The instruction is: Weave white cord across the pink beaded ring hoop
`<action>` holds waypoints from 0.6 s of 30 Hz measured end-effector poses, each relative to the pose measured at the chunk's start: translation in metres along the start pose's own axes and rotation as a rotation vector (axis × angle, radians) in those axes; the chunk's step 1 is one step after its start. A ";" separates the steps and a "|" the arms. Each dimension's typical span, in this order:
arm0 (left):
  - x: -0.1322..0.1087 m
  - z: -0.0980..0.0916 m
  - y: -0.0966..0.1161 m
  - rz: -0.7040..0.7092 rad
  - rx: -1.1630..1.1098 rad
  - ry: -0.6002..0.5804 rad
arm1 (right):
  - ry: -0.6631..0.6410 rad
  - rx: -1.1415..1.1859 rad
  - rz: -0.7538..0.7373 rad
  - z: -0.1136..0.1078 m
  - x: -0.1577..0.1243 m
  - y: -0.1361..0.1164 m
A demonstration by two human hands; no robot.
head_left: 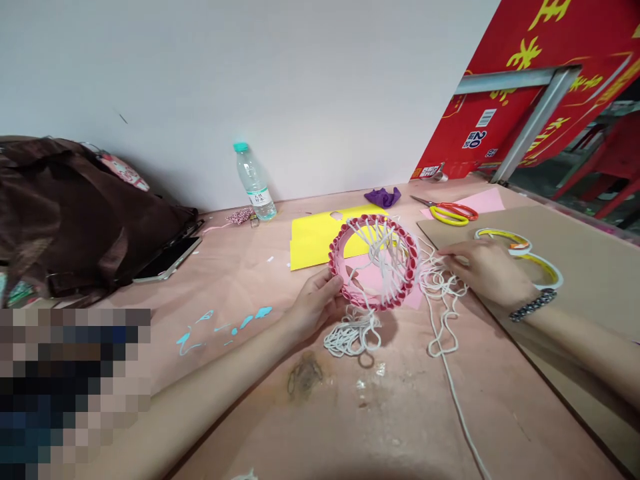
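Note:
My left hand (323, 297) is closed on the left side of a pink ring (412, 268) with red scalloped edges, held up above the table. White cords criss-cross the right part of the ring's opening. On the right, my right hand (493, 267) has its thumb and fingers pinched at the white yarn (445, 285), which lies in a loose tangle with one strand running toward the front edge. A looped bundle of the same yarn hangs or lies just below the ring; which of these I cannot tell.
Yellow paper (313, 240) lies behind the ring. Red-and-yellow scissors (450, 213), a purple scrap (383, 197) and tape rolls (547, 270) are farther back and right, near a brown board (595, 240). A water bottle (255, 183), phone (167, 261) and dark bag (75, 213) stand left.

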State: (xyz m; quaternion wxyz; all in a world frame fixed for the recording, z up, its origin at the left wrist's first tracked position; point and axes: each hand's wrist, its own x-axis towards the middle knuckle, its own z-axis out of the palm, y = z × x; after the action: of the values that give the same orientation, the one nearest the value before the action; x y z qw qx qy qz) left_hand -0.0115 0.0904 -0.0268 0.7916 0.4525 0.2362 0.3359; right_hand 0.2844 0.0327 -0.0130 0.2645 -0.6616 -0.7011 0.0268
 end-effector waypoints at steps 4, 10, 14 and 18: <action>-0.002 0.001 -0.002 0.000 0.005 -0.050 | -0.026 0.423 0.022 0.000 -0.005 -0.020; -0.003 0.000 -0.007 0.061 0.257 0.017 | -0.290 0.957 0.213 0.006 -0.025 -0.083; -0.005 0.002 0.002 0.605 0.778 0.336 | -0.309 0.931 0.340 0.009 -0.032 -0.088; -0.013 0.013 0.016 1.066 1.408 0.414 | -0.370 0.970 0.373 0.009 -0.035 -0.093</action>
State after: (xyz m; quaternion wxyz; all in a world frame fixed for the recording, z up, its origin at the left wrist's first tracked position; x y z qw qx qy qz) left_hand -0.0160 0.0796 -0.0053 0.0135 0.8118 0.2836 0.5103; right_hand 0.1952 -0.0095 0.0040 0.4020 -0.5612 -0.5141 0.5090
